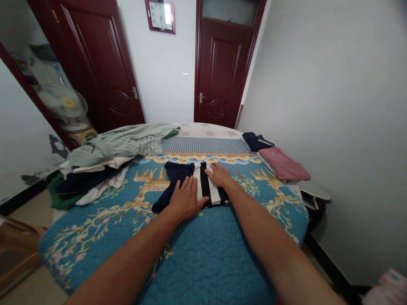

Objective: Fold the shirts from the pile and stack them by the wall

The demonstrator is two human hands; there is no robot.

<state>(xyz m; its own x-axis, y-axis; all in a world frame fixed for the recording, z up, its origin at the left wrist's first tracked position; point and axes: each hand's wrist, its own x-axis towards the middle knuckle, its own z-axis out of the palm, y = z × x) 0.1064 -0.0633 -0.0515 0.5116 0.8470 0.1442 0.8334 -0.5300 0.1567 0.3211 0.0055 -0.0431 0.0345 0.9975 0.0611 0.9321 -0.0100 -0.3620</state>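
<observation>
A folded garment (204,180), navy at its left part with white and black bands to the right, lies flat in the middle of the blue patterned quilt (203,241). My left hand (187,195) rests palm down across its navy and white parts, fingers stretched out. On the right side of the same garment lies my right hand (219,174), also flat, its fingers pointing left over the white and black bands. Both hands press on the cloth and neither grasps it. The garment's exact kind cannot be made out.
At the left edge sits a loose heap of clothes, a green striped one (127,144) on top. On the right lie a folded navy garment (257,141) and a folded pink garment (282,164). A chair (19,245) stands at the lower left, a fan (68,103) behind.
</observation>
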